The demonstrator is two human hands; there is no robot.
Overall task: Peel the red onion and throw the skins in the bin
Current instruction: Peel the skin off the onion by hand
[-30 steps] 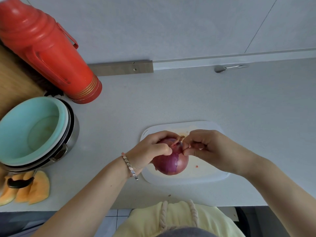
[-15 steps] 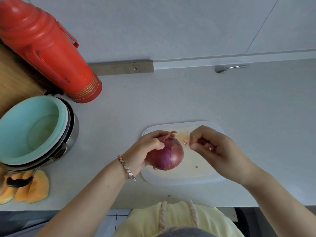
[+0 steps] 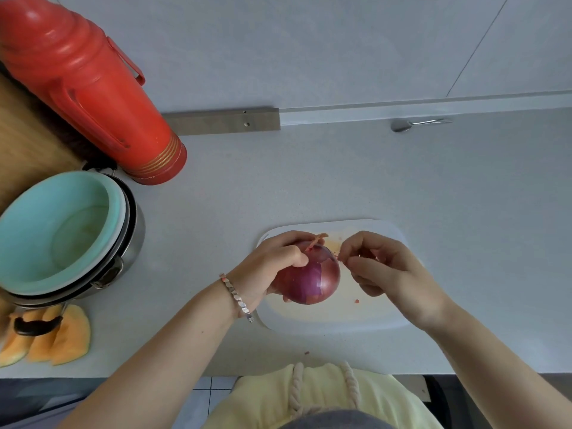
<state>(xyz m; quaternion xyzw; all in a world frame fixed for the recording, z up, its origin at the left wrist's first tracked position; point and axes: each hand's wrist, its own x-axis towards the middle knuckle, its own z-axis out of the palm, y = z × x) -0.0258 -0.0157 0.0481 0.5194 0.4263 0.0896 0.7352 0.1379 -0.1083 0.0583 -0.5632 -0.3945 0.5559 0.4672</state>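
A red onion [image 3: 312, 278] with patchy purple skin is held over a white cutting board [image 3: 387, 317]. My left hand [image 3: 272, 264] grips the onion from its left side, fingers curled over the top near the dry stem. My right hand [image 3: 380, 267] is just right of the onion, its fingertips pinching a thin bit of skin at the onion's upper right edge. A few tiny skin flakes [image 3: 357, 301] lie on the board. No bin is in view.
A tall red thermos [image 3: 93, 91] stands at the back left. A stack of bowls with a teal one [image 3: 58, 230] on top sits at the left, melon slices [image 3: 52, 339] in front of it. A spoon [image 3: 402, 124] lies by the back wall.
My right hand pulled away from the onion's top to the right, then came back to its upper right edge. My left hand turned the onion slightly.
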